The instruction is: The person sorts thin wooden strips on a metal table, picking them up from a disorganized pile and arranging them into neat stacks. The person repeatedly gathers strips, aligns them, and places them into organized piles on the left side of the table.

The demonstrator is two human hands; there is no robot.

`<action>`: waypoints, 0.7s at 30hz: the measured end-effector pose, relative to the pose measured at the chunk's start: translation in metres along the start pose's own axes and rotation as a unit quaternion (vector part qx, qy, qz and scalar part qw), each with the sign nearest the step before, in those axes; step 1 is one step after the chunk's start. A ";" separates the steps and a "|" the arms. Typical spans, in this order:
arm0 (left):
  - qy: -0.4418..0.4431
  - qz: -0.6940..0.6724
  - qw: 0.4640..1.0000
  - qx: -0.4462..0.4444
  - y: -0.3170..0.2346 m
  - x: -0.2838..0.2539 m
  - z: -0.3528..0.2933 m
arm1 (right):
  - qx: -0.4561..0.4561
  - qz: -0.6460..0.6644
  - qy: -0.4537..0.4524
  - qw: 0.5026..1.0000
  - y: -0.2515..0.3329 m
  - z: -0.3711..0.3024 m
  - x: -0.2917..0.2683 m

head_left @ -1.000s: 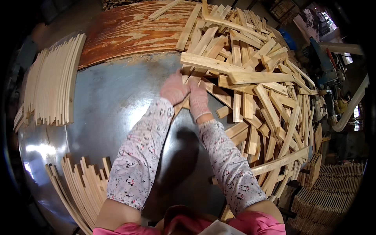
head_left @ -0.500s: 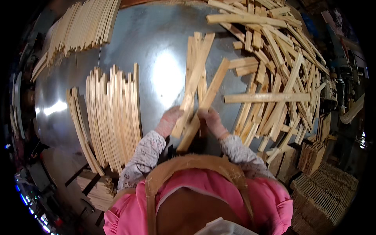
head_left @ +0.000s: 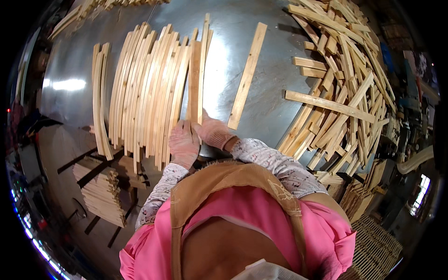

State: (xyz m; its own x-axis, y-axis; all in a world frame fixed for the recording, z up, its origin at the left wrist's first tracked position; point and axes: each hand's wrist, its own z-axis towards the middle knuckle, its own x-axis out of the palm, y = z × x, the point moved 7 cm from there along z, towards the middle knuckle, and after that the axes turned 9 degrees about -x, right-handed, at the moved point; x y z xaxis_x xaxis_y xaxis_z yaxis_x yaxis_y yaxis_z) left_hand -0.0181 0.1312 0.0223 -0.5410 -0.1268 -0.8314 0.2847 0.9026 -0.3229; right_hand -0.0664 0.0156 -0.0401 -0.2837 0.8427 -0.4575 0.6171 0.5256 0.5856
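A row of light wooden strips (head_left: 144,88) lies side by side at the left on the metal table (head_left: 275,60). At the row's right edge are a few more strips (head_left: 194,84), one of them darker, with their upper ends leaning apart. My right hand (head_left: 215,131) is closed round the near ends of these. Beside it, my left hand (head_left: 183,143) has its fingers pressed together over the near ends at the row's right side; its fingertips are partly hidden. Right of my hands one single strip (head_left: 248,74) lies slanted on the metal, touched by neither hand.
A jumbled pile of wooden strips (head_left: 345,93) covers the table's right side. Two or so strips (head_left: 99,102) lie apart at the far left. Stacked wood (head_left: 103,196) stands below the left table edge, more stacks (head_left: 373,247) at the lower right. Another row (head_left: 112,3) shows at the top.
Both hands have moved left from the middle of the table to the row, bringing strips against its right edge. One strip now lies alone where several were crossed.
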 end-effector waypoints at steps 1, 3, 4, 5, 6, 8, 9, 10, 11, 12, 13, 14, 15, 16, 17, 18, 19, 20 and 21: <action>-0.210 0.007 0.972 0.105 0.004 -0.015 -0.019 | 0.007 -0.012 0.059 0.998 0.006 0.008 0.019; -0.213 0.003 0.968 0.131 0.024 -0.006 -0.023 | -0.070 -0.041 0.038 0.996 0.019 0.006 0.035; -0.216 0.000 0.965 0.148 0.023 -0.012 -0.022 | -0.107 -0.054 0.023 0.993 0.025 0.004 0.035; -0.128 0.028 0.986 0.104 0.027 -0.007 -0.015 | -0.322 -0.213 -0.020 0.922 0.027 0.000 0.045; -0.110 0.038 0.988 0.099 0.026 -0.008 -0.014 | -0.327 -0.223 -0.058 0.917 0.020 -0.005 0.040; -0.070 0.054 0.992 0.093 0.026 -0.002 -0.015 | -0.332 -0.241 -0.132 0.902 0.007 -0.024 0.028; -0.152 0.053 0.981 0.112 0.025 -0.006 -0.021 | -0.289 -0.233 -0.153 0.916 -0.015 -0.033 0.025; -0.160 0.064 0.978 0.120 0.027 -0.004 -0.020 | -0.245 -0.224 -0.176 0.927 -0.040 -0.043 0.025; -0.167 0.076 0.975 0.128 0.031 -0.004 -0.017 | -0.189 -0.196 -0.182 0.945 -0.055 -0.044 0.020; -0.173 0.087 0.972 0.133 0.032 -0.004 -0.016 | -0.132 -0.168 -0.187 0.959 -0.069 -0.050 0.016; -0.164 0.081 0.974 0.137 0.033 -0.003 -0.013 | -0.061 -0.122 -0.174 0.975 -0.084 -0.050 0.014; -0.154 0.075 0.975 0.140 0.033 -0.003 -0.009 | 0.012 -0.076 -0.159 0.984 -0.097 -0.052 0.015; -0.141 0.070 0.977 0.141 0.035 0.001 -0.009 | 0.071 -0.016 -0.058 0.996 -0.059 -0.062 0.000; -0.187 0.040 0.969 0.160 0.035 0.000 -0.009 | 0.045 -0.025 -0.027 0.998 -0.042 -0.061 0.005; -0.233 0.013 0.956 0.177 0.037 0.004 -0.009 | 0.017 -0.031 0.004 0.999 -0.028 -0.057 0.013; -0.279 -0.014 0.940 0.197 0.037 0.003 -0.010 | -0.011 -0.037 0.032 0.999 -0.015 -0.052 0.022; -0.168 -0.037 0.975 0.138 0.032 -0.001 0.000 | -0.001 -0.035 -0.007 0.999 -0.006 -0.046 0.027; -0.054 -0.059 0.994 0.077 0.025 -0.003 0.005 | -0.050 -0.033 0.014 0.998 -0.004 -0.037 0.028; 0.063 -0.080 0.995 0.011 0.021 0.004 0.002 | -0.099 -0.030 0.038 0.994 -0.004 -0.026 0.029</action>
State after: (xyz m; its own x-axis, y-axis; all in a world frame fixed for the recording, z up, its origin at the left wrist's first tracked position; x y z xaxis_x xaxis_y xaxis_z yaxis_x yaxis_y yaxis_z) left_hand -0.0131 0.1492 0.0112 -0.6755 -0.2141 -0.7056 0.2039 0.8654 -0.4578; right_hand -0.0966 0.0412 -0.0387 -0.3755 0.8111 -0.4484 0.4419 0.5820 0.6826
